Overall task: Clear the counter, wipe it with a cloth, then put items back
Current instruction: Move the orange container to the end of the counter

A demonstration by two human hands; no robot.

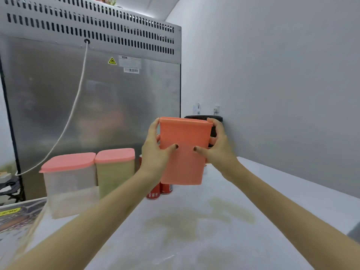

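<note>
I hold a tall container with a coral-pink lid (184, 152) in the air above the white counter (194, 230), its lid side tilted toward me. My left hand (155, 151) grips its left side and my right hand (216, 147) grips its right side, thumbs pressed on the lid. On the counter's far left stand two clear containers with coral lids, one (70, 182) pale and one (115, 168) filled with yellowish contents. Two red cans (158, 190) stand behind my left forearm, partly hidden. The counter shows yellowish stains near its middle.
A stainless steel refrigerator back (93, 98) with a white cable rises behind the containers. A dark round object (202, 118) sits in the far corner behind the held container. A grey wall runs along the right. A printed sheet (15, 217) lies at the left edge.
</note>
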